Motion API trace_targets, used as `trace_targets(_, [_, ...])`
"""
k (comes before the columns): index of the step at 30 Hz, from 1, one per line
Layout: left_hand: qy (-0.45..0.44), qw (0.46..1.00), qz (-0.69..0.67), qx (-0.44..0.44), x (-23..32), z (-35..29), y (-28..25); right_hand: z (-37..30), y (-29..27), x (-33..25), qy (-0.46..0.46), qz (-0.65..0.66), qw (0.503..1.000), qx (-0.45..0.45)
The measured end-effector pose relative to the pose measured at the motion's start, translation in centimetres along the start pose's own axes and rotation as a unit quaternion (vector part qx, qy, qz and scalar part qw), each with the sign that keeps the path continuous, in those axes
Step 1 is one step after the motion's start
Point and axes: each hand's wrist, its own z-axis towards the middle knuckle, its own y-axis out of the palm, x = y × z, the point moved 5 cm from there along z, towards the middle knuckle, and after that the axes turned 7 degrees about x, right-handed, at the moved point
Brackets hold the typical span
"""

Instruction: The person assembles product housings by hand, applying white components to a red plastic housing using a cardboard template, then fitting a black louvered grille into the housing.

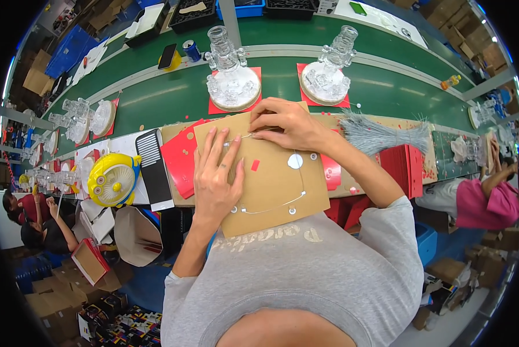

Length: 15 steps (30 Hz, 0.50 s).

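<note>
Yellow cartoon-faced fan at left, then red sheets beside the brown cardboard panel, which sits against the torso at the table's near edge. Left hand lies flat on it, fingers spread, grip wide, nothing enclosed. Lower white wire runs between two points; that stretch looks done. Right hand, grip narrow, pinches a thin wire near the panel's top; that fastening looks unfinished. Further right: loose silvery wire bundle, red card stack, apparently waiting.
</note>
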Motion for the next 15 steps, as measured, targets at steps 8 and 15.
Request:
trace_targets(8, [-0.012, 1.0, -0.027, 0.004, -0.1, 0.0, 0.4, 0.0, 0.4, -0.6, 0.161, 0.012, 0.986, -0.032])
trace_targets(15, [-0.021, 0.999, -0.034, 0.012, -0.4, 0.0, 0.3, 1.0, -0.2, -1.2, 0.151, -0.111, 0.978, -0.091])
